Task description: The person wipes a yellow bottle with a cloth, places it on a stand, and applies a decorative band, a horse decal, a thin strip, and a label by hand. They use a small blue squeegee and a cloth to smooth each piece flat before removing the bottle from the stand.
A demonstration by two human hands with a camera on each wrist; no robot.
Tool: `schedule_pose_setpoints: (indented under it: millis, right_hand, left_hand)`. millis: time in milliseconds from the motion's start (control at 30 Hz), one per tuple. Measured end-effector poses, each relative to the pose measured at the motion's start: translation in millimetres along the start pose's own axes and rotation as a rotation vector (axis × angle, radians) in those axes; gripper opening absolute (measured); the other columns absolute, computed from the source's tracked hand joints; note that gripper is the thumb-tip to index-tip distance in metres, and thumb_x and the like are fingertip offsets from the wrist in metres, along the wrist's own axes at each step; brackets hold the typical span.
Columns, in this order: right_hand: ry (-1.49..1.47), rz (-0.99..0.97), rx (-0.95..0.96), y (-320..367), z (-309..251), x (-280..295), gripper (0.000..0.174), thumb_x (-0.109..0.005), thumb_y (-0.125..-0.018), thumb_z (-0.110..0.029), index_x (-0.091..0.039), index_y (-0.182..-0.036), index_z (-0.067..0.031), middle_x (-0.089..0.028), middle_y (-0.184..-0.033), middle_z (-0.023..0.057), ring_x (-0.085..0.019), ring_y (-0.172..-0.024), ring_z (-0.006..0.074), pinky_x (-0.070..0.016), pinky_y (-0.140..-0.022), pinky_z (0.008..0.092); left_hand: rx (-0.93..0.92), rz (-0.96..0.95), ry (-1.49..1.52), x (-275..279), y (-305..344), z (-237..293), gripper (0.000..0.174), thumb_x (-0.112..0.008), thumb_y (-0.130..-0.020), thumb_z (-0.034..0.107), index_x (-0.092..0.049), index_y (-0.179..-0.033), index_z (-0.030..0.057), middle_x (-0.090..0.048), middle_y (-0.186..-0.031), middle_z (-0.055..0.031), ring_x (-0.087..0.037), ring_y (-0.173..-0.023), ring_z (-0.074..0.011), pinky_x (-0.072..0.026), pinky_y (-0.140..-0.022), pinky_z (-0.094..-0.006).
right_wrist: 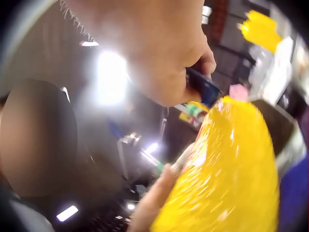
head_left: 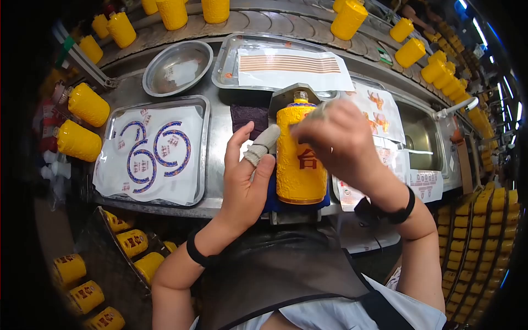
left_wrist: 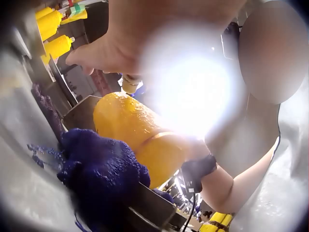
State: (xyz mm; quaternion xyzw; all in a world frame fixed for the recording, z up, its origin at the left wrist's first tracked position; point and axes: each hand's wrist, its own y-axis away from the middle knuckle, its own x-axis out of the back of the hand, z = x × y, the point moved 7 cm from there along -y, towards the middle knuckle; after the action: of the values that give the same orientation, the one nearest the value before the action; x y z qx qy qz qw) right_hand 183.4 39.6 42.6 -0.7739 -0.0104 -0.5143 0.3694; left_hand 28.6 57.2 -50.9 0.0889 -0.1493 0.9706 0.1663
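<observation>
A yellow bottle (head_left: 301,170) with a textured surface and red characters lies in a metal holder (head_left: 291,94), its clear neck pointing away from me. A blue cloth (left_wrist: 106,162) pads it underneath. My left hand (head_left: 242,184) is beside the bottle's left side, fingers extended, a pale cloth sleeve on one finger (head_left: 263,146) close to the surface. Over the bottle's upper right is my right hand (head_left: 346,140), blurred in the head view. In the right wrist view its fingers grip a dark, flat-edged tool (right_wrist: 206,89) against the bottle; its exact kind I cannot tell.
To the left, a metal tray (head_left: 204,159) holds sheets of blue patterned curved strips. Behind are a metal bowl (head_left: 177,69), a tray with a brown-striped sheet (head_left: 291,69) and a conveyor carrying yellow bottles (head_left: 349,19). Printed sheets (head_left: 379,115) and a sink (head_left: 421,137) lie right.
</observation>
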Motion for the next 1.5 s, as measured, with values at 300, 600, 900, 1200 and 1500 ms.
schedule_pose_setpoints:
  millis: [300,600,900,1200,1500]
  right_hand:
    - [-0.083,0.057,-0.057,44,-14,22,0.027,-0.07,-0.066,-0.001,-0.07,-0.092,-0.0097,-0.067,-0.088,0.0036,-0.061,-0.079,0.0266,-0.047,-0.069,0.0361]
    - [-0.684,0.35,-1.065,120,37,-8,0.029,-0.074,-0.083,-0.006,-0.058,-0.107,0.0007,-0.062,-0.088,0.0025,-0.059,-0.08,0.0074,-0.0494,-0.071,0.0228]
    - [-0.753,0.298,-1.15,164,64,-14,0.027,-0.07,-0.088,-0.006,-0.057,-0.111,-0.0012,-0.062,-0.1,0.0013,-0.06,-0.089,0.0067,-0.0504,-0.078,0.0214]
    - [-0.494,0.175,-1.469,252,120,61,0.014,-0.069,-0.085,-0.015,-0.066,-0.079,-0.0019,-0.062,-0.068,-0.0015,-0.056,-0.067,0.0048,-0.0433,-0.061,0.0214]
    - [0.189,-0.234,-1.135,203,175,84,0.017,-0.07,-0.076,-0.018,-0.072,-0.085,-0.0045,-0.07,-0.078,0.0145,-0.067,-0.075,0.0321,-0.0519,-0.069,0.0403]
  left_hand:
    - [0.174,-0.078,0.466,-25,4,-3,0.044,-0.047,-0.103,0.014,-0.04,-0.142,-0.0051,-0.048,-0.14,-0.0131,-0.045,-0.13,-0.0186,-0.035,-0.109,-0.0324]
    - [0.142,-0.021,0.295,-45,-3,-10,0.063,-0.068,-0.087,0.004,-0.041,-0.143,-0.0037,-0.047,-0.138,-0.0123,-0.048,-0.126,-0.0209,-0.037,-0.108,-0.0332]
    - [0.255,-0.069,0.445,-46,0,-8,0.067,-0.062,-0.089,-0.002,-0.032,-0.148,-0.0022,-0.04,-0.148,-0.014,-0.043,-0.133,-0.0231,-0.0342,-0.112,-0.0364]
    - [0.316,-0.098,0.434,-34,7,-19,0.062,-0.059,-0.091,0.002,-0.034,-0.147,-0.0023,-0.042,-0.147,-0.0152,-0.044,-0.134,-0.0246,-0.0306,-0.114,-0.0389]
    - [0.351,-0.051,0.421,-26,9,-27,0.056,-0.053,-0.095,0.008,-0.036,-0.147,-0.0024,-0.046,-0.144,-0.0178,-0.046,-0.133,-0.0249,-0.0327,-0.113,-0.0372]
